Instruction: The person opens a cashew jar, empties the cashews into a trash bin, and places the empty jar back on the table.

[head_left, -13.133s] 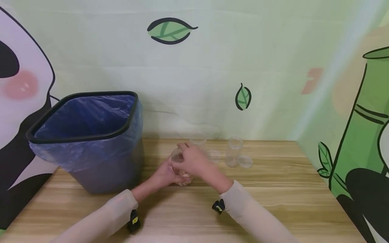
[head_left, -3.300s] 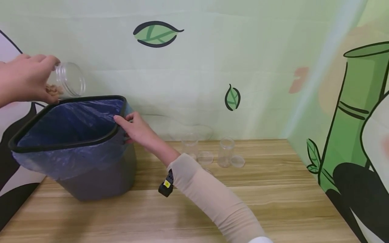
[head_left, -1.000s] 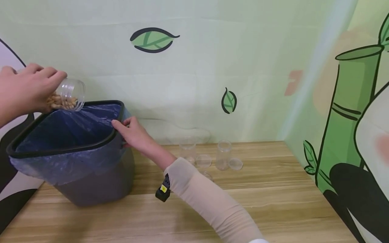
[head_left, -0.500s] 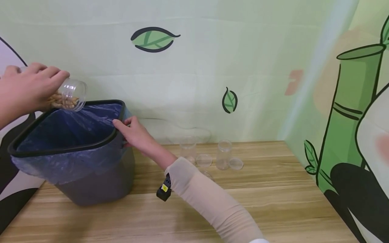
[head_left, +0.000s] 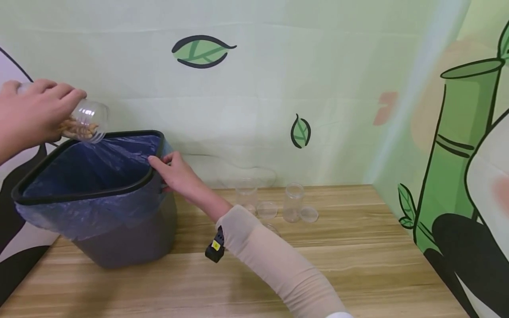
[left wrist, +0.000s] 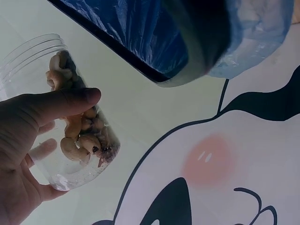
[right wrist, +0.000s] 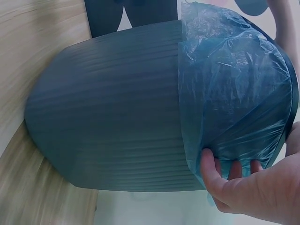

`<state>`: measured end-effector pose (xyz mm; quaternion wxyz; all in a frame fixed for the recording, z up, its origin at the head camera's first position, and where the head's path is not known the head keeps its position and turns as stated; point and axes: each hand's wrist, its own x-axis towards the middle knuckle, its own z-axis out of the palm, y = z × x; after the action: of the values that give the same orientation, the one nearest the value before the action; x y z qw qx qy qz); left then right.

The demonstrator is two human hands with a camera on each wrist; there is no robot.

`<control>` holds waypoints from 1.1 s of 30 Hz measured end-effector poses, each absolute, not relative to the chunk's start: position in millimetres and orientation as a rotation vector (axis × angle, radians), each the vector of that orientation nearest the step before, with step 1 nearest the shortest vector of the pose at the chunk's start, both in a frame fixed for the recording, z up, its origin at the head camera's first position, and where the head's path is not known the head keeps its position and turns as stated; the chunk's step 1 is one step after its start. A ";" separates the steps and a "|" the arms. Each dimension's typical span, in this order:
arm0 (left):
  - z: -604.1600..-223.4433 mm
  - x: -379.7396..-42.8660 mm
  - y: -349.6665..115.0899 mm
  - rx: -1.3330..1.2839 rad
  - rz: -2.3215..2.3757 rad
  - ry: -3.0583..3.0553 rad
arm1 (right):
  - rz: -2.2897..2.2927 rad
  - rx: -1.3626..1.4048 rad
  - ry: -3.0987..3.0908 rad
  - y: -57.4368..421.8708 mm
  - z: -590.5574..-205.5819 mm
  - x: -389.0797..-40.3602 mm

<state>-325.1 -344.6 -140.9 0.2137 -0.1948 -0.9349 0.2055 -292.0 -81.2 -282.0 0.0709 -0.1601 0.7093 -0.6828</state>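
Note:
My left hand (head_left: pixel 37 112) grips a clear plastic jar (head_left: pixel 93 115) over the far left rim of the bin. The jar lies tilted on its side, its open mouth toward the right. Curved tan nuts that look like cashews (left wrist: pixel 75 136) rest along its lower wall, with darker bits near the base. A grey trash bin (head_left: pixel 123 238) with a black rim and a blue liner bag (head_left: pixel 115 205) stands on the left of the table. My right hand (head_left: pixel 172 172) holds the bin's right rim, thumb on top and fingers against the bag outside.
Two clear open jars, one on the left (head_left: pixel 246 192) and one on the right (head_left: pixel 293 203), stand near the back wall. Clear round lids (head_left: pixel 267 210) lie beside them; another disc (head_left: pixel 272 229) is partly behind my right sleeve. The wooden table (head_left: pixel 358 265) meets a printed wall cloth.
Both hands were at the jar mid-table; the left carried it to the bin and the right took the rim. The jar tipped further, nuts sliding toward its mouth; lately it shifted slightly left.

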 end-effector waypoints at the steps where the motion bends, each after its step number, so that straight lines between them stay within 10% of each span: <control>1: -141.5 -324.8 -345.2 -0.550 0.572 -2.586 | -2.051 -0.480 2.134 -81.6 -282.1 -292.1; 33: -145.6 -324.3 -327.8 -0.723 0.642 -2.413 | -2.060 -0.482 2.142 -79.7 -280.9 -293.7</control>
<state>-324.3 -327.8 -145.6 0.2679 -0.2678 -0.8944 0.2378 -293.7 -79.7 -280.9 0.0652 -0.1598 0.7099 -0.6828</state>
